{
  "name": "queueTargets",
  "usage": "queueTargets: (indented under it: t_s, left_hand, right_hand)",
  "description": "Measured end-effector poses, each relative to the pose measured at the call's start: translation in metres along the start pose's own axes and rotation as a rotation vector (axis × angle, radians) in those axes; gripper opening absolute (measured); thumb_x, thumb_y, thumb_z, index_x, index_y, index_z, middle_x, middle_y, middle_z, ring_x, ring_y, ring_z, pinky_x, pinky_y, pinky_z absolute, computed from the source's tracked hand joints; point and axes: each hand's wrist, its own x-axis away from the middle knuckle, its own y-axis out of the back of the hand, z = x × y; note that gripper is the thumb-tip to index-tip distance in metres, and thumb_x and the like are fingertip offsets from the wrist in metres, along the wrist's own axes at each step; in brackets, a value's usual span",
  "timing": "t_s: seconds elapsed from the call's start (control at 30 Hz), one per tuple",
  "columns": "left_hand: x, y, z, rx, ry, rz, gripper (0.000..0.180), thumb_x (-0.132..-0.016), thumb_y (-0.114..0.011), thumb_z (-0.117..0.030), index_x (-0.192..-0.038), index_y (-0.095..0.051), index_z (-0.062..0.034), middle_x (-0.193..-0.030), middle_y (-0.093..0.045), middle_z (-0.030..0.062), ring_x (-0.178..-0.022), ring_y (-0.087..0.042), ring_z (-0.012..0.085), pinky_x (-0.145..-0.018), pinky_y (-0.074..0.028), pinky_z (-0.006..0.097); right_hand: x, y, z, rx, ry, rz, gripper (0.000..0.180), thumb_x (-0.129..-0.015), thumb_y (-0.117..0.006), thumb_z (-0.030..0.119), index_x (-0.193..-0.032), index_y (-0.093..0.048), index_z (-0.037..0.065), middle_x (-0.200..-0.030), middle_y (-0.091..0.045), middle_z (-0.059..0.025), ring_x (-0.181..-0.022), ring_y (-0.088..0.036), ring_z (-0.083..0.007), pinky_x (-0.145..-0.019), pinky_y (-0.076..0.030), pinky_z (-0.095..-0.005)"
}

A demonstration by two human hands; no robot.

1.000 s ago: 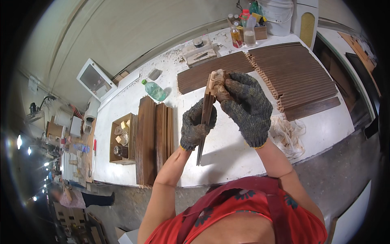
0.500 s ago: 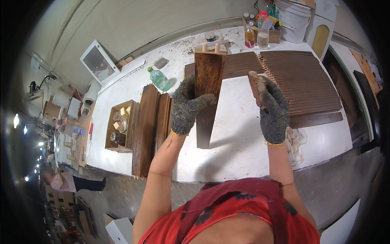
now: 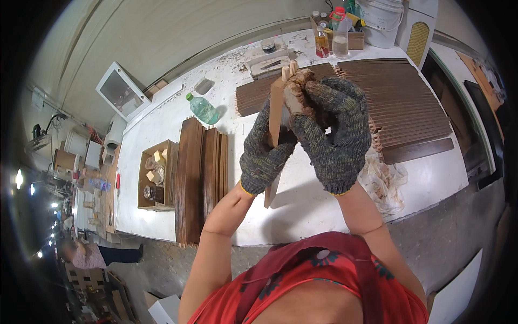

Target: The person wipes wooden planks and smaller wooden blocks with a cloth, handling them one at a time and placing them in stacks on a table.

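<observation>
My left hand (image 3: 263, 156), in a dark grey knitted glove, is closed around a wooden board (image 3: 276, 110). The board stands nearly upright and edge-on, with a pale narrow edge showing and light dowels (image 3: 288, 70) at its upper end. My right hand (image 3: 339, 137), gloved alike, grips a folded, brown-stained rag (image 3: 295, 97). The rag is at the board's upper part, on its right side; whether it touches the wood is hard to see. Under both hands lies the white worktable (image 3: 307, 189).
Dark brown boards (image 3: 191, 173) stand in a row at the left, beside a cardboard box (image 3: 143, 183) of small blocks. A green bottle (image 3: 203, 109) lies behind them. Dark slats (image 3: 399, 102) cover the right side, near crumpled plastic (image 3: 386, 186). Bottles (image 3: 340, 40) and a white bucket (image 3: 380, 24) stand behind.
The board has turned from showing its dark broad face to edge-on. My right hand has moved left and up with the rag, from well apart to the board's upper end.
</observation>
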Motion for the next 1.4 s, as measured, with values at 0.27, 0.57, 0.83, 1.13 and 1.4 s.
queueTargets:
  t_s: [0.27,0.57,0.83,1.13,1.4]
  left_hand:
    - [-0.002,-0.008,0.004,-0.116,-0.162,-0.003,0.074,-0.082,-0.063,0.009,-0.147,-0.033,-0.0080,-0.134,-0.052,0.0109,-0.108,-0.056,0.0144,-0.089,-0.049,0.028]
    - [0.001,0.001,-0.008,0.022,0.117,0.041,0.071,-0.079,-0.068,0.004,-0.143,-0.039,-0.0084,-0.115,-0.061,0.0079,-0.093,-0.061,0.0121,-0.074,-0.055,0.028]
    - [-0.010,0.033,0.044,0.515,-0.042,-0.086,0.060,-0.095,-0.052,-0.022,-0.149,-0.027,-0.0089,-0.141,-0.043,0.0082,-0.119,-0.048,0.0174,-0.103,-0.040,0.032]
    - [-0.022,0.048,0.028,0.131,-0.300,-0.269,0.045,-0.102,-0.044,-0.019,-0.143,-0.036,-0.0030,-0.137,-0.049,0.0115,-0.119,-0.050,0.0179,-0.100,-0.044,0.032]
    - [-0.041,0.127,0.076,0.331,-0.201,-0.597,0.036,-0.097,-0.053,-0.044,-0.105,-0.061,-0.0096,-0.083,-0.059,0.0011,-0.070,-0.052,0.0117,-0.062,-0.046,0.027]
  right_hand:
    - [-0.005,0.004,0.000,-0.026,0.001,0.039,0.038,-0.078,-0.077,0.007,-0.113,-0.063,0.004,-0.113,-0.059,-0.0090,-0.106,-0.058,-0.0186,-0.084,-0.053,-0.0301]
    - [-0.021,-0.005,-0.046,-0.337,-0.453,0.163,0.026,-0.082,-0.073,0.007,-0.107,-0.066,0.001,-0.091,-0.065,-0.0065,-0.081,-0.060,-0.0112,-0.073,-0.052,-0.0248]
    - [-0.022,-0.024,-0.014,-0.313,0.037,0.111,0.042,-0.083,-0.072,0.010,-0.123,-0.061,0.006,-0.120,-0.058,-0.0092,-0.107,-0.056,-0.0176,-0.089,-0.049,-0.0297]
    - [0.001,-0.098,-0.026,-0.132,0.366,0.049,0.048,-0.072,-0.080,0.014,-0.117,-0.065,0.012,-0.115,-0.057,-0.0165,-0.103,-0.055,-0.0339,-0.089,-0.047,-0.0426]
    - [0.186,-0.092,-0.078,-0.073,0.171,0.537,0.049,-0.065,-0.083,0.015,-0.111,-0.067,0.010,-0.103,-0.061,-0.0140,-0.093,-0.057,-0.0316,-0.081,-0.047,-0.0438]
